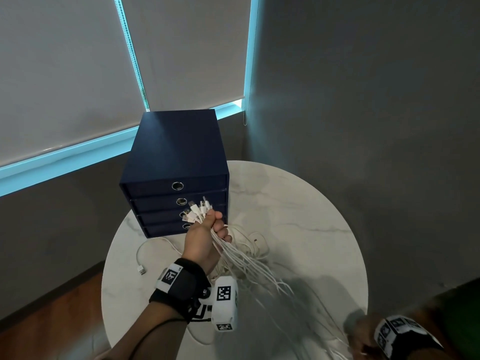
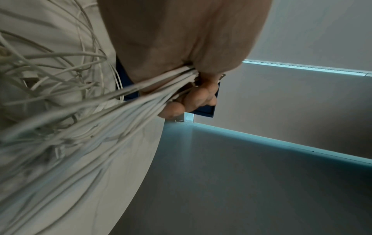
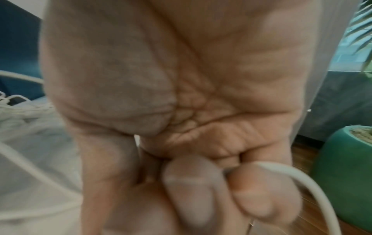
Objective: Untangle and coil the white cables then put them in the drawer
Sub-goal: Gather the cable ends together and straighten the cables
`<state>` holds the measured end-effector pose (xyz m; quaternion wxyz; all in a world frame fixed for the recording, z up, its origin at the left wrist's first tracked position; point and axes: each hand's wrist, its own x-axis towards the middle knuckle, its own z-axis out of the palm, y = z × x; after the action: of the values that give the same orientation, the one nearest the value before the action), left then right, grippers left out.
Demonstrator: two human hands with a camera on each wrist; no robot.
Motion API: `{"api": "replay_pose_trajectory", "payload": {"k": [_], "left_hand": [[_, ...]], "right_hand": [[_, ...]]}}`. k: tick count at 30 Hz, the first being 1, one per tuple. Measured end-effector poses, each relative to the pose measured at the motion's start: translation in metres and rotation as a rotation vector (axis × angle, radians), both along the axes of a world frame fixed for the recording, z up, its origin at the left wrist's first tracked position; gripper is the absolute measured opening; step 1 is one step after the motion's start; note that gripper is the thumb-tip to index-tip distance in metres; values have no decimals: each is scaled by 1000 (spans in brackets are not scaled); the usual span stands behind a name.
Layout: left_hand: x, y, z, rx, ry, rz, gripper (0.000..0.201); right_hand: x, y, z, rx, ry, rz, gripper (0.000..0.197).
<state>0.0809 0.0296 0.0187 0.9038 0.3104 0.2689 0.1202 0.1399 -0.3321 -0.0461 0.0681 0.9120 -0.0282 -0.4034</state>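
Observation:
My left hand point(image 1: 211, 228) is raised in front of the navy drawer unit point(image 1: 176, 162) and grips a bundle of white cables point(image 1: 249, 263) just below their plugs point(image 1: 197, 210), which fan out above the fist. In the left wrist view its fingers point(image 2: 194, 98) curl round the white cables point(image 2: 120, 111). The strands run down and right to my right hand point(image 1: 359, 333) at the table's near right edge. There its fingers point(image 3: 261, 190) curl round a white cable point(image 3: 314, 187). More tangled cable point(image 1: 255, 241) lies on the table. All the drawers are closed.
The round white marble table point(image 1: 311, 209) carries the drawer unit at its back left. One loose cable with a USB plug point(image 1: 141, 270) lies at the left. A grey wall stands close on the right. A green plant pot point(image 3: 342, 174) sits on the wooden floor.

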Motion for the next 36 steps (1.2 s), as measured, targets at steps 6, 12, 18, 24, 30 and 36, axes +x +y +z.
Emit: {"api": "replay_pose_trajectory", "payload": {"k": [6,12,18,24,30,36], "left_hand": [[0,1,1,38,-32,-32,31],[-2,-3,2,152,-65,-83,31],[-2,-17,6,224,-117,-187,27],[4,-26,18,297,-192,-139,28],[-1,-3,29,276,-154,-86,30],[-3,12,26,163,-101,-61,32]], "right_hand": [[13,-30,-10,-56,-41,184,85],[45,-11,3,160,-207,105,36],[63,86,42,905,-293,130,17],[-10,214,98,1529,155,2,17],[-23,212,66,1250,144,128,15],[11,148,20,797,-168,266,33]]}}
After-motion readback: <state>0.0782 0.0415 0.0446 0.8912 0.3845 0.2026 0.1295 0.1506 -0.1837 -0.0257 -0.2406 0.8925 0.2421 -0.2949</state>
